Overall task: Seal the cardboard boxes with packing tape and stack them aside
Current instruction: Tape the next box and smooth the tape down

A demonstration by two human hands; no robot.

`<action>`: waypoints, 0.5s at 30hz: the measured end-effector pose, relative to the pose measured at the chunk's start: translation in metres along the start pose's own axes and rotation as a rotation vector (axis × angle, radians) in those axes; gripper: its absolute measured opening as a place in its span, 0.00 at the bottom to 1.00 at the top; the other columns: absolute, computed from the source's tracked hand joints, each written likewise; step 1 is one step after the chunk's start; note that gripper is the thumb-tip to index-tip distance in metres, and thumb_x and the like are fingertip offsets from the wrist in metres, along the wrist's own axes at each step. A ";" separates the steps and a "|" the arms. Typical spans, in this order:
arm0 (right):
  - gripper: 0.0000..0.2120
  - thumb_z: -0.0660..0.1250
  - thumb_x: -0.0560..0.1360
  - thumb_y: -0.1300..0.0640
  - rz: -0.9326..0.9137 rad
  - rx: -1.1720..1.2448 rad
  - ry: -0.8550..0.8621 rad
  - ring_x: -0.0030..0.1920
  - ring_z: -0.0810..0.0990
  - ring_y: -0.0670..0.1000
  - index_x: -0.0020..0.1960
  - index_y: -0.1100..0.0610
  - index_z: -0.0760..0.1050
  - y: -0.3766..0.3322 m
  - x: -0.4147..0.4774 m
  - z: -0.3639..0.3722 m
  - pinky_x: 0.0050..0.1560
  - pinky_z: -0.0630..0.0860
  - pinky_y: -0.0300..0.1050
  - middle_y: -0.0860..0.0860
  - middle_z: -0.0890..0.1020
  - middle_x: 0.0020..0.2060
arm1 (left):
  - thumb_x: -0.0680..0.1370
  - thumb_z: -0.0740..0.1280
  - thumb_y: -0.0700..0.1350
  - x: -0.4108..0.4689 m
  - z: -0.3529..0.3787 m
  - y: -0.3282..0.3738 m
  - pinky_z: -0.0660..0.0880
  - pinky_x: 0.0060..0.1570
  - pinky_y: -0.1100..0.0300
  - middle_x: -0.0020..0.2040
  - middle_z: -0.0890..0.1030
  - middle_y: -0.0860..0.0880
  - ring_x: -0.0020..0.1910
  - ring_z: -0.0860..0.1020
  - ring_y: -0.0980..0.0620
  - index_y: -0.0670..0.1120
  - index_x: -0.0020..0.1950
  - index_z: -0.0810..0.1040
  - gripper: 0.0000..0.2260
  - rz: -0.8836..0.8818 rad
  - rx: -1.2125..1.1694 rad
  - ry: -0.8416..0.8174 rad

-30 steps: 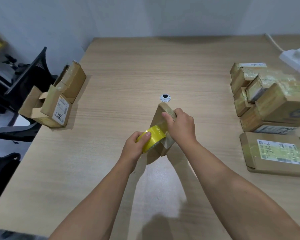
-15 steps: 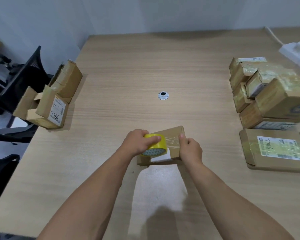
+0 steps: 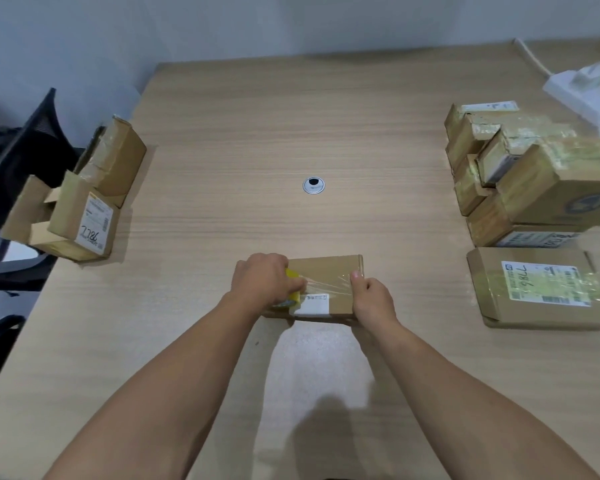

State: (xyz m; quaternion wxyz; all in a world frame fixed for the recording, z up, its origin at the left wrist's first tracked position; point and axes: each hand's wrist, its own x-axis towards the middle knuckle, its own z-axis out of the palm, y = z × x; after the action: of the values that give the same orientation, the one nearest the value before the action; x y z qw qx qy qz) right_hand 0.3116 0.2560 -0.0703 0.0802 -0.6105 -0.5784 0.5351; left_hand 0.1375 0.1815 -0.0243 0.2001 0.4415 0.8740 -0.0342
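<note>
The wooden table [image 3: 222, 133] fills my view. At its right side sits a pile of taped boxes [image 3: 541, 188], with a flat labelled box [image 3: 541, 289] lying on the table just in front of it. At the left edge is a smaller heap of boxes [image 3: 94, 195], some with loose flaps. The cardboard box [image 3: 326, 271] I am sealing lies flat on the table straight before me, between my hands. My left hand [image 3: 260, 282] is curled over the yellow tape roll [image 3: 293, 277], which rests on the box's left end. My right hand [image 3: 371, 299] grips the right end, thumb on top – it pins down the clear strip of tape [image 3: 329, 284] stretched across the lid. Beyond the box, well apart, is a small round grommet [image 3: 314, 185].
</note>
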 end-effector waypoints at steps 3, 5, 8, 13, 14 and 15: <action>0.19 0.54 0.86 0.47 0.014 0.076 -0.009 0.38 0.72 0.45 0.52 0.61 0.73 0.006 0.003 -0.003 0.25 0.66 0.29 0.51 0.75 0.42 | 0.74 0.67 0.65 0.001 0.002 -0.001 0.68 0.46 0.53 0.42 0.76 0.51 0.47 0.74 0.47 0.51 0.43 0.74 0.18 0.028 -0.099 -0.015; 0.20 0.53 0.86 0.46 0.062 0.149 -0.022 0.42 0.77 0.49 0.52 0.61 0.73 0.008 0.004 -0.001 0.31 0.72 0.30 0.54 0.78 0.46 | 0.74 0.68 0.64 -0.003 0.004 -0.005 0.70 0.42 0.54 0.39 0.76 0.51 0.43 0.75 0.48 0.50 0.40 0.73 0.18 0.079 -0.286 -0.035; 0.21 0.51 0.85 0.44 0.126 0.160 0.007 0.45 0.78 0.53 0.53 0.60 0.74 0.012 0.008 0.002 0.40 0.72 0.44 0.57 0.80 0.51 | 0.70 0.68 0.64 -0.010 0.006 -0.016 0.72 0.38 0.57 0.38 0.79 0.53 0.39 0.77 0.53 0.53 0.39 0.77 0.15 0.139 -0.521 -0.080; 0.20 0.50 0.86 0.47 0.037 0.035 0.104 0.38 0.70 0.45 0.50 0.60 0.72 0.012 0.004 0.002 0.33 0.63 0.40 0.51 0.74 0.41 | 0.70 0.73 0.60 -0.013 0.009 -0.036 0.69 0.34 0.61 0.26 0.76 0.57 0.27 0.74 0.61 0.55 0.30 0.80 0.13 0.121 -0.645 -0.195; 0.20 0.51 0.86 0.47 0.014 0.016 0.114 0.37 0.70 0.45 0.48 0.60 0.72 0.013 0.002 0.004 0.33 0.63 0.41 0.51 0.74 0.40 | 0.69 0.73 0.61 -0.012 0.009 -0.037 0.68 0.33 0.61 0.25 0.75 0.56 0.27 0.73 0.60 0.52 0.29 0.79 0.15 0.124 -0.630 -0.188; 0.19 0.52 0.85 0.47 -0.002 0.001 0.120 0.37 0.71 0.46 0.46 0.60 0.71 0.014 0.001 0.006 0.33 0.63 0.41 0.51 0.74 0.40 | 0.68 0.72 0.61 -0.011 0.006 -0.036 0.67 0.32 0.60 0.24 0.73 0.56 0.26 0.71 0.59 0.49 0.29 0.77 0.17 0.133 -0.617 -0.171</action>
State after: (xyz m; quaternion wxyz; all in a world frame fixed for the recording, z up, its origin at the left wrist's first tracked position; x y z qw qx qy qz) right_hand 0.3156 0.2497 -0.0832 0.1157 -0.6409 -0.5728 0.4977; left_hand 0.1171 0.1497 -0.0297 0.3988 0.4116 0.7926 0.2083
